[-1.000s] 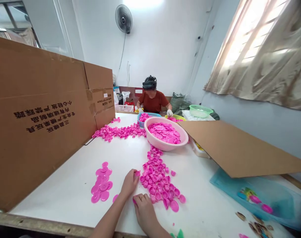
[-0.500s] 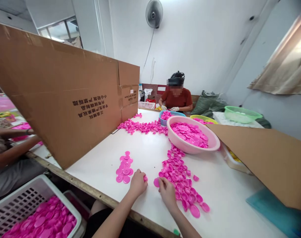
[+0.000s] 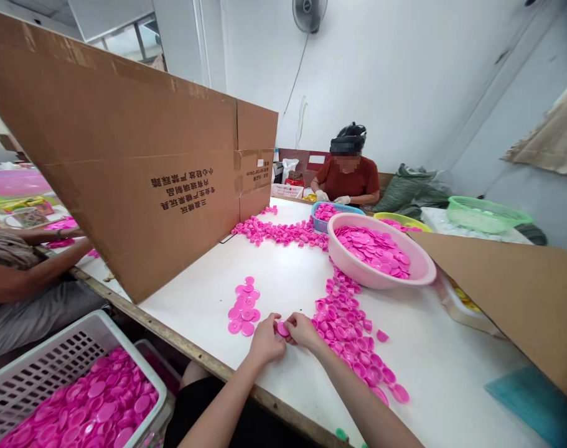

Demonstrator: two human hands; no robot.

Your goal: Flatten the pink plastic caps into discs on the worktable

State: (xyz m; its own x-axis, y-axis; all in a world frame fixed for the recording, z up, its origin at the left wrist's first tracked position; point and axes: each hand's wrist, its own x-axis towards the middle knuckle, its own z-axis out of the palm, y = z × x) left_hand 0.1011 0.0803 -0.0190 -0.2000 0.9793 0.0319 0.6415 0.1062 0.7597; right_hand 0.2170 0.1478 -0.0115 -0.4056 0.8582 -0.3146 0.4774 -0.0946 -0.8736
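My left hand [image 3: 268, 339] and my right hand [image 3: 300, 330] meet above the white table near its front edge. Between their fingertips is a round pink plastic disc [image 3: 282, 328], pinched by the right fingers and touching the left ones. The left fingers are curled closed; the small pink piece they held earlier is mostly hidden now. Left of my hands, flat pink discs [image 3: 244, 307] lie overlapping in a loose group. To the right, small pink plastic cups [image 3: 343, 330] form a long pile running toward the far side.
A pink basin [image 3: 381, 281] of discs stands beyond the cups. Cardboard [image 3: 124, 155] walls off the left; another cardboard flap [image 3: 507, 280] leans at right. A white basket [image 3: 138, 398] of pink pieces sits below the table edge. A co-worker [image 3: 351, 174] sits opposite, another person's arm [image 3: 40, 274] shows left.
My right hand has moved left with the disc and met my left hand, where the two were apart before. The view has shifted, so the scene sits slightly further right.
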